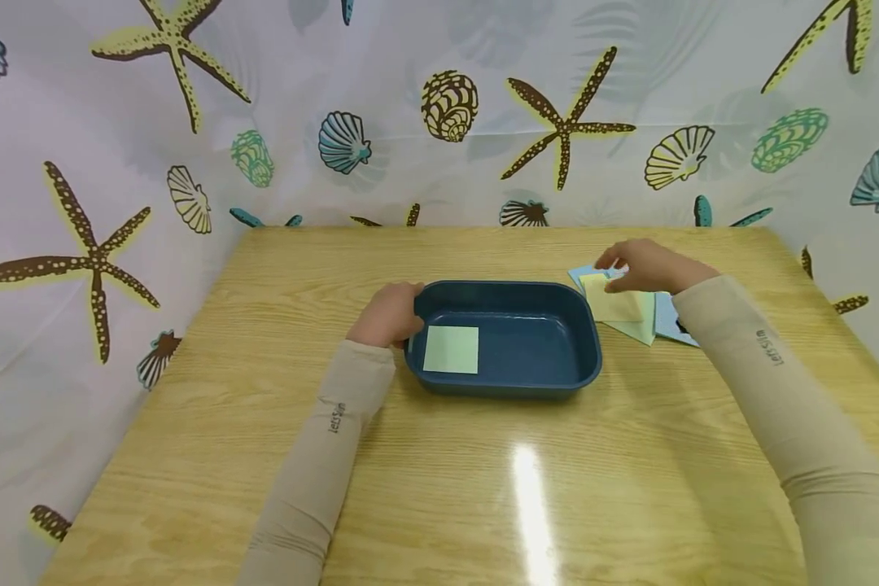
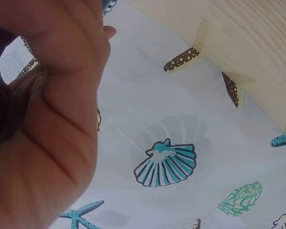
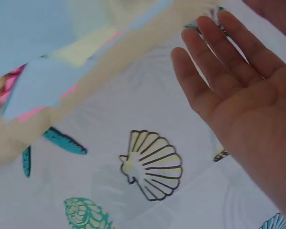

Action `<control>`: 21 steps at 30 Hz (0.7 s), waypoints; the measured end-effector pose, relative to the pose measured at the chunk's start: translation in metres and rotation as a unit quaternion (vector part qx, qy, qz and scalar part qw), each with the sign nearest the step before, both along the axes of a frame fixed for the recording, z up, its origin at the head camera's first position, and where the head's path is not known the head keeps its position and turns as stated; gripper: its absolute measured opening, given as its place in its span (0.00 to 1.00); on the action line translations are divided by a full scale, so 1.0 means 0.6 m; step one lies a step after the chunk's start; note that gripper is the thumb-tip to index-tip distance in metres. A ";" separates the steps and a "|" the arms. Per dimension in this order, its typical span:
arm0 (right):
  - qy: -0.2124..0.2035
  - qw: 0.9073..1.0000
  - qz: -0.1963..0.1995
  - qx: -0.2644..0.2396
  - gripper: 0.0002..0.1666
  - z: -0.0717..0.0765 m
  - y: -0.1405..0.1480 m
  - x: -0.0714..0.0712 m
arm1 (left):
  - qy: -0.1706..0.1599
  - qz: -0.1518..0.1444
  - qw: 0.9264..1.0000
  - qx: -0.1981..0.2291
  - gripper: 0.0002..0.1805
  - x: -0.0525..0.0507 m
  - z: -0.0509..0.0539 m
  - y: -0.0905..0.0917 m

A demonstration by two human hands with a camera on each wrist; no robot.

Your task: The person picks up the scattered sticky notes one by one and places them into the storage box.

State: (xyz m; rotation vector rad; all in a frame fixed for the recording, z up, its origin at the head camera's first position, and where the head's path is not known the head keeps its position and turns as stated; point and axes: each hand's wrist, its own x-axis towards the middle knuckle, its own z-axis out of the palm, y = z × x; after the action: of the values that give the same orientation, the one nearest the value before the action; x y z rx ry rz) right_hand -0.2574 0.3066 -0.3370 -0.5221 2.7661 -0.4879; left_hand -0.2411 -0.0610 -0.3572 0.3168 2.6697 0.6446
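A dark blue rectangular dish (image 1: 527, 350) with rounded corners sits on the wooden table. My left hand (image 1: 388, 316) grips its left end, thumb over the rim; in the left wrist view that hand (image 2: 52, 109) looks curled, the dish mostly out of sight. Inside the dish, at its left, lies a pale green square of paper (image 1: 451, 350). To the right, my right hand (image 1: 648, 267) hovers by a loose pile of papers, a pale yellow sheet (image 1: 615, 303) uppermost. The right wrist view has this hand (image 3: 243, 86) with fingers extended and nothing in them.
Under the yellow sheet are a light green sheet (image 1: 640, 329) and light blue sheets (image 1: 670, 317). The wooden table (image 1: 425, 472) carries a bright streak of glare near the front. A white curtain (image 1: 410, 187) with shells and starfish hangs along the back and sides.
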 end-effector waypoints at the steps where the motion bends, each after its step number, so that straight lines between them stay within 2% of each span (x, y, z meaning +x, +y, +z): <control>1: -0.019 1.000 -0.006 0.014 0.30 -0.010 0.012 0.001 | 0.000 -0.001 1.000 -0.001 0.37 0.000 0.001 -0.001; 4: -0.059 0.997 -0.010 0.038 0.43 -0.032 0.033 0.006 | -0.007 0.000 1.000 -0.003 0.37 0.001 0.004 -0.003; 7: -0.062 0.997 0.004 0.051 0.51 -0.047 0.036 0.009 | -0.014 0.008 1.000 -0.006 0.36 0.001 0.006 -0.004; 13: -0.021 0.997 0.028 0.071 0.52 -0.059 0.027 0.002 | -0.005 0.007 1.000 -0.004 0.36 -0.001 0.003 -0.005; 21: -0.014 0.995 0.032 0.089 0.52 -0.063 0.027 -0.008 | -0.004 0.002 1.000 -0.005 0.36 -0.003 0.000 -0.002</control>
State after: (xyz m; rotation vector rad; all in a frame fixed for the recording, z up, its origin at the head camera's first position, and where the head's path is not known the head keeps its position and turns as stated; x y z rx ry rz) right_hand -0.2624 0.3227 -0.3747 -0.5542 2.7227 -0.2289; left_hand -0.2428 -0.0624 -0.3571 0.3049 2.6670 0.6327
